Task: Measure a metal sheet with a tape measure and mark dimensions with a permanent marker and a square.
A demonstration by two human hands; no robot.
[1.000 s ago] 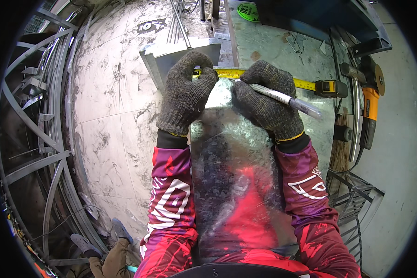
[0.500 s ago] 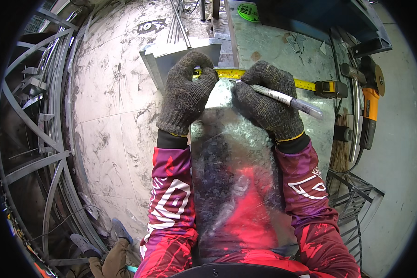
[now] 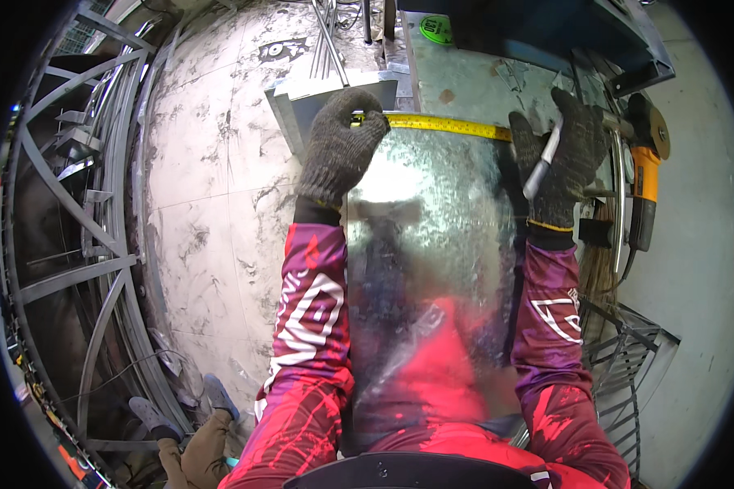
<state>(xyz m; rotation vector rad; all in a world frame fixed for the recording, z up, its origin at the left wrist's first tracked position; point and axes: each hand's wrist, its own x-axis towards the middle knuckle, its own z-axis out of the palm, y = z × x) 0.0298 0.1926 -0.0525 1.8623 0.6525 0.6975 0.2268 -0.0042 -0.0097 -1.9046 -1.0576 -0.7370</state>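
My left hand [image 3: 344, 147], in a dark knitted glove, pinches the end of a yellow tape measure [image 3: 448, 125] at the left edge of a shiny sheet of metal [image 3: 432, 220]. The blade stretches rightward across the sheet. At its other end is my gloved right hand [image 3: 564, 159], thumb and fingers partly spread. A white marker pen [image 3: 544, 160] is tucked in that hand, slanting down to the left. The tape's case does not show; the right hand covers the place where the blade ends.
An angle grinder [image 3: 646, 175] with an orange body lies right of the sheet. Beside my left hand stands a bent grey metal piece [image 3: 289, 114]. Metal frames [image 3: 77, 281] line the left side. A person's feet [image 3: 179, 411] show at lower left; a wire rack [image 3: 628, 359] is at lower right.
My right hand has moved right along the tape to the case end, and its fingers have spread. The marker pen has swung steeper. My left hand still holds the tape's end.
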